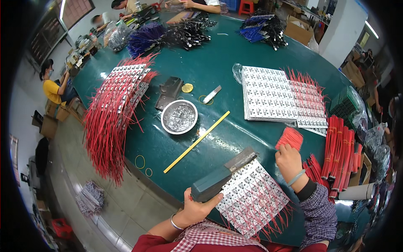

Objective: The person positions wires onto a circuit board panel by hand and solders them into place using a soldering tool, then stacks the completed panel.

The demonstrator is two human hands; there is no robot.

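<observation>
My left hand [199, 210] is closed around the near end of a dark green block-shaped tool [212, 183], its thumb by the edge of a white circuit board panel [252, 197]. A flat metal bar [243, 158] extends from the tool along the panel's far edge. Rows of small parts cover the panel, and thin red wires stick out over its right and near sides. To the right, my right hand [289, 161] pinches at the near end of a fanned bunch of short red wires [289, 138] on the green table; its fingertips are partly hidden.
Wired panels [121, 92] hang over the table's left edge. Beyond my hands are a bowl of silvery bits [179, 117], a yellow strip [197, 142] and stacked white panels [266, 94]. Red wire bundles [338, 149] lie at the right. Other people sit around the far side.
</observation>
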